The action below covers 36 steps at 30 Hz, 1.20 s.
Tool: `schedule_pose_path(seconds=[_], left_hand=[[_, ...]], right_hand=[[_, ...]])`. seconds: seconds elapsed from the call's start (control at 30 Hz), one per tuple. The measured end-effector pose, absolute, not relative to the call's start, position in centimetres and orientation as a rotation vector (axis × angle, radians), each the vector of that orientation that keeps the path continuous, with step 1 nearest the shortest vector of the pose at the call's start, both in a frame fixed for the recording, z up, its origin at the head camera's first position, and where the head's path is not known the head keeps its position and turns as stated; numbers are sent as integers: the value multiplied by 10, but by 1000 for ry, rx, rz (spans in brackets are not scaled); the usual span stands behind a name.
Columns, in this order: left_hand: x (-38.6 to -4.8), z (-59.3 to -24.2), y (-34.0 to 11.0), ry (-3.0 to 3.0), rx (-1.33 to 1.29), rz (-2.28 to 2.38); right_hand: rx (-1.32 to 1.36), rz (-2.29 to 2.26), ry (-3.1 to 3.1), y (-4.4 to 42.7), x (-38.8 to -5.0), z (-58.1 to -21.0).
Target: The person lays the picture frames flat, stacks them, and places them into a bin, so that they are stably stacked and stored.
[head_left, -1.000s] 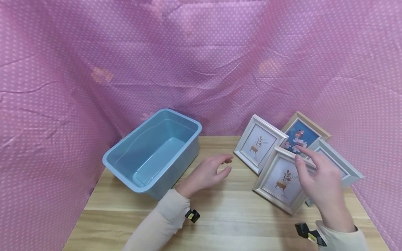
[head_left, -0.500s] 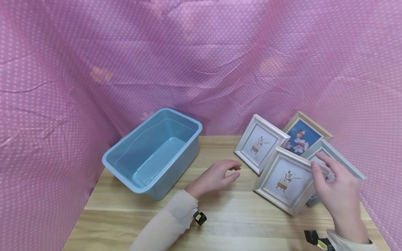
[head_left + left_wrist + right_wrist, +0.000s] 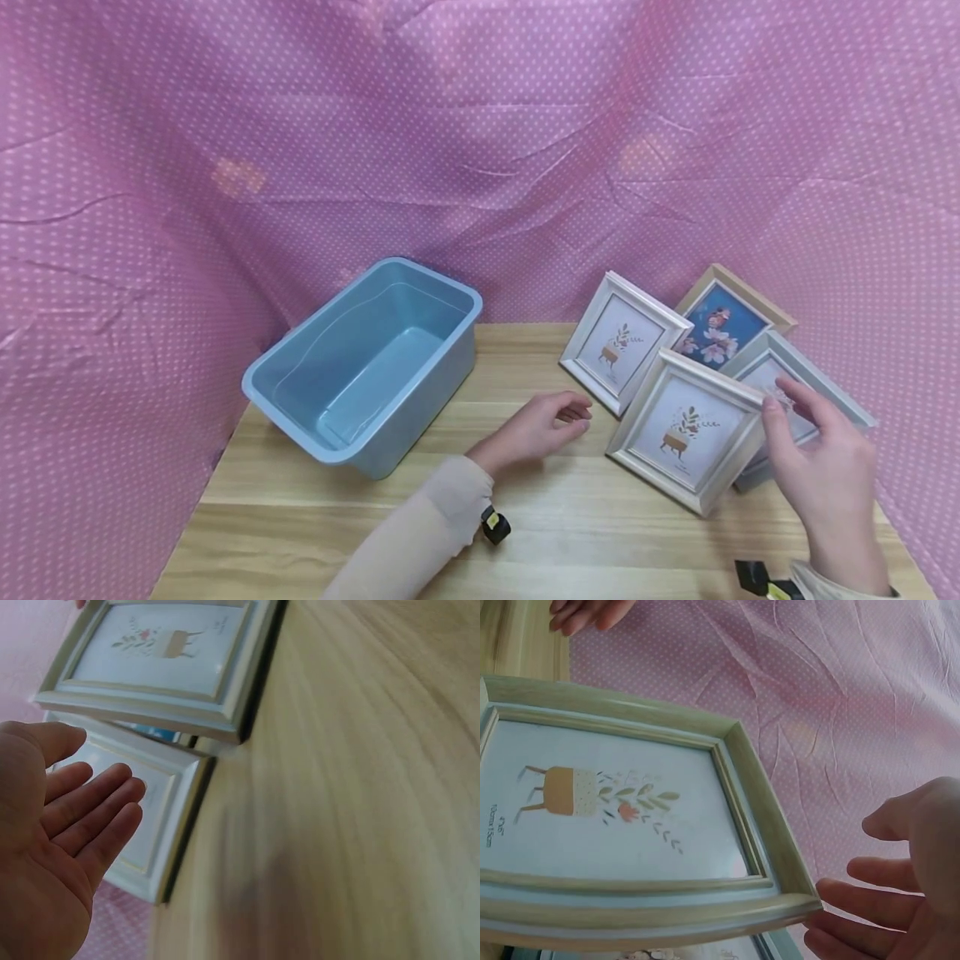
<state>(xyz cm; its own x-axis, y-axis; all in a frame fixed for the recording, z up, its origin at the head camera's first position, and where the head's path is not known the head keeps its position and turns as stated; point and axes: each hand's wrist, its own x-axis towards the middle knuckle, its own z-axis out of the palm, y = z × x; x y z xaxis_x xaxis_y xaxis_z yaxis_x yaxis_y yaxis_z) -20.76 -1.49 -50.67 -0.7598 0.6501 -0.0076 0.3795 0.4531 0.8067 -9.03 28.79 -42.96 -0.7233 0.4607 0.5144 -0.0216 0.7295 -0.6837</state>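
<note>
The nearest picture frame (image 3: 686, 431), cream with a potted-plant print, stands tilted back on the table. At its upper right corner is my right hand (image 3: 825, 467), fingers loosely bent and thumb apart in the right wrist view; whether a fingertip touches the corner I cannot tell. My left hand (image 3: 536, 429) hovers over the table left of the frames, palm visible and holding nothing in the left wrist view. A white picture frame (image 3: 621, 343) stands just beyond it. Behind are a wood-coloured frame (image 3: 723, 325) with a blossom picture and a grey-blue frame (image 3: 821, 387), partly covered.
A blue plastic bin (image 3: 442, 367) stands at the left with nothing in it. Pink dotted cloth (image 3: 480, 167) hangs behind and at both sides of the wooden table (image 3: 562, 533).
My right hand has moved right and toward me, from over the front frame to its right corner. My left hand has shifted right and slightly nearer. The frames stay in place.
</note>
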Motion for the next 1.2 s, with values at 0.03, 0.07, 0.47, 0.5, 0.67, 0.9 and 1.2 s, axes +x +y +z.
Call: schedule_pose_path(seconds=[0.03,0.07,0.47,0.5,0.67,0.9,1.2], left_hand=[[-207,-508,-12,2382,869,1212],[-207,-510,-10,2375,863,1213],[-211,-539,12,2301,844,1320],[-211,-540,14,2288,843,1330],[-211,-547,24,2244,872,1335],[-210,-549,31,2201,874,1342],[-210,-551,36,2279,827,1296]], right_hand=[[-348,905,-2241,289,-90,-430],[-362,913,-2250,290,-90,-431],[-453,1096,-2257,296,-92,-442],[-469,1116,-2264,296,-92,-444],[-603,1272,-2264,305,-91,-449],[-698,1280,-2291,313,-88,-457],[-667,1356,-2220,311,-93,-462]])
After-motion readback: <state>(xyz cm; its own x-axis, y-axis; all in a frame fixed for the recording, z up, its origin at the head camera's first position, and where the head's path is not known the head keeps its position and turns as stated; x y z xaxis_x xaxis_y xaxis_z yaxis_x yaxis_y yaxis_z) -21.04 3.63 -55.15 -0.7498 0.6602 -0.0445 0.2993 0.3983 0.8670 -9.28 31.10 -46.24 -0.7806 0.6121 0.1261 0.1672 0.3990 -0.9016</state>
